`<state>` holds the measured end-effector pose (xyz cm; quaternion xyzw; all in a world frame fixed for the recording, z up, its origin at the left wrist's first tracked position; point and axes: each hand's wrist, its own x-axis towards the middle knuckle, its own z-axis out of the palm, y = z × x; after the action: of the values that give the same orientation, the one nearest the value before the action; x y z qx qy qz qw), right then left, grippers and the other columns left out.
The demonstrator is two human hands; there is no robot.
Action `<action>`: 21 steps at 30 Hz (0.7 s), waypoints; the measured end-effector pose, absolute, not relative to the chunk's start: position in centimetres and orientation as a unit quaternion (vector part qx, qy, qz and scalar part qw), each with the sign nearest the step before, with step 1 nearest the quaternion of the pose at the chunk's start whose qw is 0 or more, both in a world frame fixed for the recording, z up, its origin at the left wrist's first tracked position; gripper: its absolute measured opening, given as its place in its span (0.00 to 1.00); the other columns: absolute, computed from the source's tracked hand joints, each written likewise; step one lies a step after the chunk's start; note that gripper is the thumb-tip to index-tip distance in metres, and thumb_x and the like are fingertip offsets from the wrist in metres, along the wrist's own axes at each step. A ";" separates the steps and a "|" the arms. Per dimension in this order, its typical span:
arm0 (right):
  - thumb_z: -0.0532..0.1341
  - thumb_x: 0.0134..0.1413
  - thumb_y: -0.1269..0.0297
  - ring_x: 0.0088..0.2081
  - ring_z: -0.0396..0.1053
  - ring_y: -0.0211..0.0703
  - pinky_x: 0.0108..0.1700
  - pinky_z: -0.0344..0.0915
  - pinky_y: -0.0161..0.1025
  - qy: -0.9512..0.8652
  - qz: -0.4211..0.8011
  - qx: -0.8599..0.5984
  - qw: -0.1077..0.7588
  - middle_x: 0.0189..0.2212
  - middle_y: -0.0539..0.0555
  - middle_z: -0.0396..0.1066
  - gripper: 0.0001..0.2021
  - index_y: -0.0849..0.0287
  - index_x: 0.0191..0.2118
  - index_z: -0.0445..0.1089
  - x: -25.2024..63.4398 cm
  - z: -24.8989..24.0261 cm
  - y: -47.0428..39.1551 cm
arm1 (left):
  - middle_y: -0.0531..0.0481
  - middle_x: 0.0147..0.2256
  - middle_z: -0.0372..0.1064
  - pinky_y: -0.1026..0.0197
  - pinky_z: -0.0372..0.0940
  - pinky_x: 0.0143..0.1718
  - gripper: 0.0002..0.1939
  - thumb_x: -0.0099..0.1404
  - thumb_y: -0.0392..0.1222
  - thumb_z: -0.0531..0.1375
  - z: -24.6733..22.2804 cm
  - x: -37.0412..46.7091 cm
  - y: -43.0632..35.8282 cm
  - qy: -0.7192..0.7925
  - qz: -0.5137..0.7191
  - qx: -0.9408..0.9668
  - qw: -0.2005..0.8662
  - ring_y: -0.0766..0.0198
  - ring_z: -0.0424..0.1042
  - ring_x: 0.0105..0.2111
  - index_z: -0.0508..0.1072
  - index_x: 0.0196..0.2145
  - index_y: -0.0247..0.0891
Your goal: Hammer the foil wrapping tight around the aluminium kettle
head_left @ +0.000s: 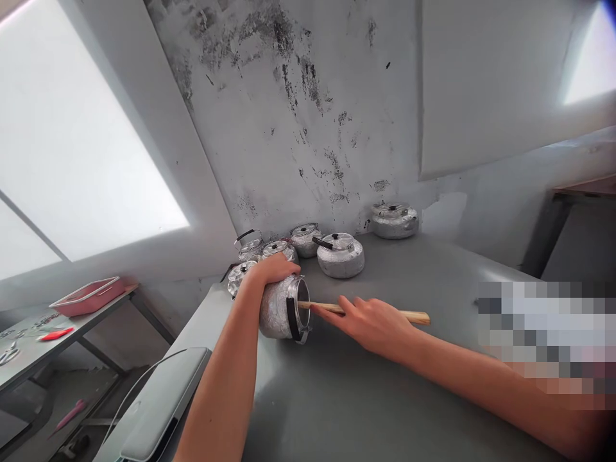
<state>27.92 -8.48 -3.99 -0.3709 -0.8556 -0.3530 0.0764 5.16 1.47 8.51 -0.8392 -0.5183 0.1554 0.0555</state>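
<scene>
A silver metal kettle [275, 313] lies tipped on its side on the grey table [337, 398], its open mouth facing right. The black-gripped handle [292, 319] hangs across the front of that mouth. My left hand [279, 268] is wrapped over the top of the kettle, its fingertips curled near the rim. In my right hand [368, 321] is a wooden stick [418, 317], gripped along its middle. One end of the stick reaches into the kettle's mouth; that tip is hidden inside. The other end points right, past my hand.
Several lidded kettles [341, 260] stand behind the tipped one, with another kettle [394, 221] against the stained wall. A grey case [166, 404] lies at the table's left edge. A side table at left carries a pink basket [89, 298] and scissors [9, 353]. A blurred patch covers the right.
</scene>
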 end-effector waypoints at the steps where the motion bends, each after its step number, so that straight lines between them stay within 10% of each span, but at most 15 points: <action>1: 0.54 0.57 0.77 0.24 0.69 0.38 0.23 0.38 0.42 -0.853 -0.350 -0.380 0.074 0.32 0.49 0.68 0.39 0.47 0.72 0.45 27.9 -4.1 -8.5 | 0.46 0.48 0.70 0.56 0.63 0.47 0.19 0.72 0.45 0.49 8.5 5.2 1.5 -0.513 0.158 -0.842 0.061 0.53 0.69 0.48 0.77 0.51 0.51; 21: 0.54 0.53 0.80 0.24 0.67 0.36 0.23 0.42 0.39 -0.864 -0.324 -0.372 0.104 0.34 0.49 0.69 0.45 0.45 0.73 0.38 27.5 -3.9 -9.2 | 0.44 0.47 0.69 0.58 0.62 0.49 0.21 0.72 0.39 0.47 8.7 5.3 1.2 -0.483 0.175 -0.854 0.083 0.53 0.67 0.51 0.76 0.53 0.48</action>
<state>27.50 -9.25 -3.94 -0.3717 -0.8637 -0.3240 0.1042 5.33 1.24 8.70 -0.8537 -0.4834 0.1751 0.0826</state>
